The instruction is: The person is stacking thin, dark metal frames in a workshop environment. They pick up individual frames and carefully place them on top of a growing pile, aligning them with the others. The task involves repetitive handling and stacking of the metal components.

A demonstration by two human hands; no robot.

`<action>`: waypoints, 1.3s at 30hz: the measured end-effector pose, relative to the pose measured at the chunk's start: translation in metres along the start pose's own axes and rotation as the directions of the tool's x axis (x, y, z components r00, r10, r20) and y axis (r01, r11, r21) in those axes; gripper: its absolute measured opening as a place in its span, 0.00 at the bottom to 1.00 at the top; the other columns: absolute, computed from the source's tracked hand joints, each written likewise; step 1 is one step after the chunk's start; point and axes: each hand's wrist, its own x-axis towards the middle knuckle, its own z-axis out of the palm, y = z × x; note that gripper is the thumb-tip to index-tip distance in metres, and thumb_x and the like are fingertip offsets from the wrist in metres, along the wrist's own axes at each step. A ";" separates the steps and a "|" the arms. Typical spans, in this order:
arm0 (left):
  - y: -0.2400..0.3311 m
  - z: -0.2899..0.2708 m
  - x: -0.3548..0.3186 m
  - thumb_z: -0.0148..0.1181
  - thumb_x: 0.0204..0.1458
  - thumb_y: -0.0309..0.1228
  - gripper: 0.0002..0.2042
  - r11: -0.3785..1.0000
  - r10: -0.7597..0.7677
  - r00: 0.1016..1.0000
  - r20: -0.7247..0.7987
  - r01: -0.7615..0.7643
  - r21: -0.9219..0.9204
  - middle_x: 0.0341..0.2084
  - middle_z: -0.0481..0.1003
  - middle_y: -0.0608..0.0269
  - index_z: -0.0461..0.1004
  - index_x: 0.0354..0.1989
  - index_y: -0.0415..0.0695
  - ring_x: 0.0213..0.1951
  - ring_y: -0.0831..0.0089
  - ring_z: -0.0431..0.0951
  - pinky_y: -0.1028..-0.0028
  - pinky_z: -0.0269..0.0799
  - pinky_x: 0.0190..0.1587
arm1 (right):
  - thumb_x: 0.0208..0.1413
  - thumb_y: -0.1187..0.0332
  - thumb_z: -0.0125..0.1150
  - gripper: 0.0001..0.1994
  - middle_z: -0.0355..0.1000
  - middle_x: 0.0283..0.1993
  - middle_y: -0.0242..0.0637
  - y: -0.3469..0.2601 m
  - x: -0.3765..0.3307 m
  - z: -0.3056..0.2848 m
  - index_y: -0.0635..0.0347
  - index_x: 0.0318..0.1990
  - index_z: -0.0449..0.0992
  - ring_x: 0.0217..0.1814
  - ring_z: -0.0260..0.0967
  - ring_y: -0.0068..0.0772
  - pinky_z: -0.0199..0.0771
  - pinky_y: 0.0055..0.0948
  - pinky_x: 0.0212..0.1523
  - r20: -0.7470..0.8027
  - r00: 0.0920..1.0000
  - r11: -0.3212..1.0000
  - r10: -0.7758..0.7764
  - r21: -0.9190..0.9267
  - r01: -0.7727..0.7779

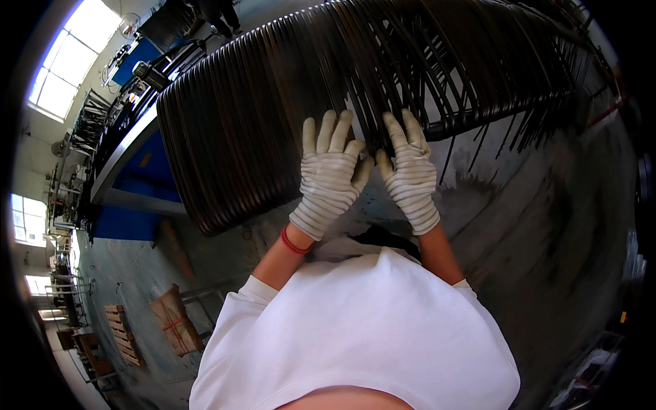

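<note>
Daylight glares from windows [65,61] at left; fisheye edges bend, corners black.

1. A long row of dark metal rods [273,123] stands packed side by side on a rack, thin curved bars running in close parallel from lower left to upper right.
2. The left hand [330,174], in a striped white work glove, lies flat with fingers spread on the lower edge of the row, near its middle.
3. The right hand [410,171], gloved alike, rests just beside the left, its fingers pointing up against the same rods where gaps open in the row.
</note>
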 end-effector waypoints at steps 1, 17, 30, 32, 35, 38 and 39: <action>0.000 -0.002 0.003 0.65 0.40 0.35 0.23 1.000 -0.012 1.000 -0.014 0.012 -0.018 0.58 0.63 0.53 0.69 0.48 0.46 0.62 0.53 0.59 0.50 0.45 0.65 | 0.46 0.70 0.59 0.30 0.54 0.64 0.48 0.000 -0.001 0.000 0.54 0.61 0.64 0.65 0.54 0.51 0.58 0.44 0.62 0.008 1.000 1.000 -0.005 -0.002 0.005; 0.004 0.005 0.008 0.67 0.38 0.39 0.29 0.996 -0.090 0.996 0.014 0.090 0.026 0.59 0.62 0.55 0.68 0.53 0.52 0.62 0.55 0.59 0.50 0.45 0.66 | 0.44 0.76 0.58 0.35 0.54 0.68 0.41 -0.010 -0.002 -0.011 0.46 0.65 0.59 0.65 0.57 0.48 0.60 0.35 0.64 0.137 0.982 0.987 0.132 0.071 -0.142; 0.014 -0.002 0.010 0.61 0.39 0.32 0.33 0.999 -0.036 0.997 0.071 0.035 0.017 0.58 0.63 0.53 0.63 0.60 0.52 0.60 0.52 0.60 0.48 0.44 0.64 | 0.47 0.70 0.58 0.34 0.63 0.62 0.44 -0.002 -0.007 -0.014 0.50 0.65 0.56 0.58 0.66 0.43 0.72 0.33 0.51 0.220 0.920 0.880 0.325 0.286 -0.379; 0.019 0.000 0.009 0.62 0.41 0.37 0.31 0.998 -0.063 0.996 0.059 0.064 -0.002 0.58 0.63 0.53 0.64 0.58 0.50 0.61 0.52 0.59 0.47 0.45 0.64 | 0.47 0.72 0.57 0.34 0.62 0.62 0.46 0.012 -0.011 -0.002 0.54 0.66 0.56 0.59 0.66 0.46 0.71 0.33 0.52 0.103 0.977 0.902 0.189 0.375 -0.214; 0.017 0.016 0.013 0.63 0.41 0.37 0.25 0.998 -0.041 0.997 -0.060 0.038 -0.055 0.59 0.63 0.53 0.67 0.52 0.49 0.61 0.52 0.60 0.48 0.46 0.64 | 0.52 0.76 0.55 0.31 0.65 0.60 0.41 0.042 -0.016 0.019 0.57 0.65 0.57 0.56 0.67 0.30 0.66 0.24 0.56 0.209 0.943 0.583 0.258 0.745 -0.325; 0.017 0.015 0.018 0.62 0.43 0.35 0.21 0.993 -0.072 0.996 -0.045 0.067 -0.099 0.58 0.64 0.54 0.69 0.48 0.49 0.61 0.53 0.61 0.48 0.46 0.64 | 0.52 0.77 0.57 0.28 0.67 0.56 0.38 0.065 -0.012 0.039 0.60 0.62 0.61 0.54 0.67 0.28 0.68 0.26 0.54 0.248 0.950 0.227 0.191 0.930 -0.288; 0.018 0.019 0.017 0.62 0.44 0.35 0.21 0.995 -0.069 0.996 -0.060 0.064 -0.080 0.58 0.64 0.54 0.69 0.49 0.50 0.61 0.53 0.61 0.48 0.46 0.64 | 0.52 0.77 0.58 0.26 0.67 0.56 0.38 0.077 -0.013 0.042 0.61 0.61 0.62 0.55 0.66 0.28 0.67 0.27 0.56 0.301 0.935 0.178 0.190 0.925 -0.334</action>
